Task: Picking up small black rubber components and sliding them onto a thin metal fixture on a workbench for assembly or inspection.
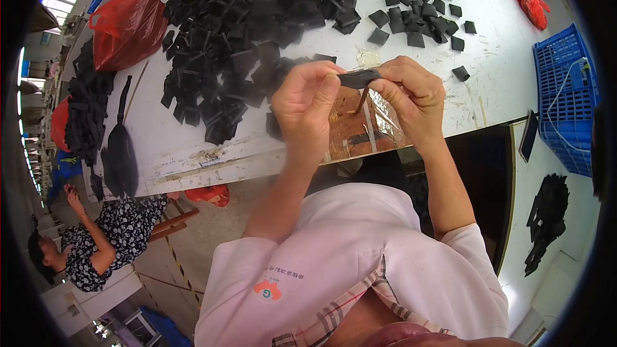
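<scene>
Pinched at both ends, a small folded piece of black fabric (pixel 357 79) is stretched between my two hands. My left hand (pixel 304 104) grips its left end with thumb and fingers. At the other end, my right hand (pixel 414 95) is closed on it. A thin brown rod (pixel 362 100) stands up under the fabric; whether its tip touches the piece is hidden. Below lies a brown board (pixel 342 117) covered with clear tape at the table's front edge. Beyond my left hand spreads a large heap of flat black pieces (pixel 257 6). Past my right hand lie several tube-like black pieces (pixel 421 16).
The white table (pixel 495 83) carries a red plastic bag (pixel 128 32) and a black paddle-shaped thing (pixel 120 154) at left. On the right are a blue plastic crate (pixel 565 99) and a black stack (pixel 546 218). Another person (pixel 96 247) sits at lower left.
</scene>
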`<state>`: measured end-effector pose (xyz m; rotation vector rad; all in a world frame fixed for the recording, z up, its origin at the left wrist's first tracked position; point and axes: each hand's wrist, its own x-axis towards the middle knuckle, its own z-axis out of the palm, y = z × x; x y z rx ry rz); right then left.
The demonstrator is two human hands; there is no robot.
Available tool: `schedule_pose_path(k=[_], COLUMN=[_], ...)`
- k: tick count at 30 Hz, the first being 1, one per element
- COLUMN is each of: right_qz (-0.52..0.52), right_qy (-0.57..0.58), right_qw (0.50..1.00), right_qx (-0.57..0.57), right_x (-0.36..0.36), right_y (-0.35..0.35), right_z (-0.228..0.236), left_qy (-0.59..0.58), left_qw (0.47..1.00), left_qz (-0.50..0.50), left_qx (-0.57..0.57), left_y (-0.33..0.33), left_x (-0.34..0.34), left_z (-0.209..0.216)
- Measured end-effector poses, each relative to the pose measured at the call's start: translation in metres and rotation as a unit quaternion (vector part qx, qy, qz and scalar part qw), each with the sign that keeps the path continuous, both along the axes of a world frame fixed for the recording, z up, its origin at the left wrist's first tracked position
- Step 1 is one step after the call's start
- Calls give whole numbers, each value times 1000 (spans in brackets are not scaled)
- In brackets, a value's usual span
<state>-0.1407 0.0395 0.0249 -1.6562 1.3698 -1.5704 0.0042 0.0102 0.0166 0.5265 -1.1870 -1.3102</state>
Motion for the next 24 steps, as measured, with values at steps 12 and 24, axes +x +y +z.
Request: schedule_pose_path(k=[12,24], right_qz=[-47,-38], right_qy=[117,-295], right_qw=[992,920], right_qx=[-23,255], right_x=[6,-28], right_y=[3,31], right_z=[-2,-38], left_qy=[29,-735], left_qw=[998,658], left_qz=[-12,158], left_qx=[46,-37], left_y=[-1,-123], left_x=[1,-17], left_z=[-12,-116])
